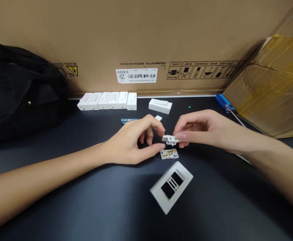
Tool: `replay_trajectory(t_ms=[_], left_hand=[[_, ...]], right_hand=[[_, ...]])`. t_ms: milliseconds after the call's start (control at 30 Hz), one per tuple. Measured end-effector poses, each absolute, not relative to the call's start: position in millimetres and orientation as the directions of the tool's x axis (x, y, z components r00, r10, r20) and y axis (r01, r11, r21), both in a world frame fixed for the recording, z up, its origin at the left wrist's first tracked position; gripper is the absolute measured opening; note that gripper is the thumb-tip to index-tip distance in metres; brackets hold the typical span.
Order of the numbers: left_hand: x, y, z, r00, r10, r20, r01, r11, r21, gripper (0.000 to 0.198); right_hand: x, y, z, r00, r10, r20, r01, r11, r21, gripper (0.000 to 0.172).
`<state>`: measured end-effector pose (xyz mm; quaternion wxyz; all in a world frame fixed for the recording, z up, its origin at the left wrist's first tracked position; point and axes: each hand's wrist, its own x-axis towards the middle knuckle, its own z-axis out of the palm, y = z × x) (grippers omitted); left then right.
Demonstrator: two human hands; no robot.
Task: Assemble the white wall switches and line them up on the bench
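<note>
Head view: the right hand [201, 129] pinches a white switch piece [169, 139] between thumb and fingers; the left hand [133, 142] hangs open just beside it. Beneath them, a brass-contact base [169, 154] and a white faceplate [161, 189] lie on the dark surface [86, 201].

The head-worn camera is looking forward and down from the person's head, facing the black bench top [86, 201] and the cardboard carton [146, 33] behind it, and is sitting fairly close over the left hand [133, 140] and right hand [199, 129], keeping both in frame.
</note>
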<state>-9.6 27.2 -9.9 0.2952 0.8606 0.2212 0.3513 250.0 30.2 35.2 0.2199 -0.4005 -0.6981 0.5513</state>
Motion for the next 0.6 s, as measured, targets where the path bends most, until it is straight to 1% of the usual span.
replay_trajectory(t_ms=[67,133,333,433,600], left_hand=[[-11.1,26.3,-7.8,0.688,0.620,0.377,0.233,-0.682,0.694,0.032],[-11.9,26.0,-6.7,0.712,0.625,0.318,0.274,-0.666,0.694,0.036],[-9.8,25.9,-6.2,0.742,0.634,0.220,0.360,-0.652,0.668,0.044],[-8.8,26.0,-6.1,0.752,0.627,0.203,0.369,-0.656,0.659,0.047],[-8.3,27.6,-8.5,0.754,0.613,0.235,0.353,-0.680,0.642,0.045]], right_hand=[[253.7,31.4,33.5,-0.583,0.803,-0.121,0.342,0.107,-0.934,0.027],[256.6,31.8,31.8,-0.585,0.803,-0.113,0.368,0.138,-0.919,0.027],[253.1,29.0,31.1,-0.587,0.795,-0.151,0.421,0.141,-0.896,0.033],[249.4,27.5,33.5,-0.603,0.784,-0.150,0.447,0.176,-0.877,0.031],[247.7,26.1,35.0,-0.632,0.769,-0.093,0.463,0.278,-0.842,0.025]])
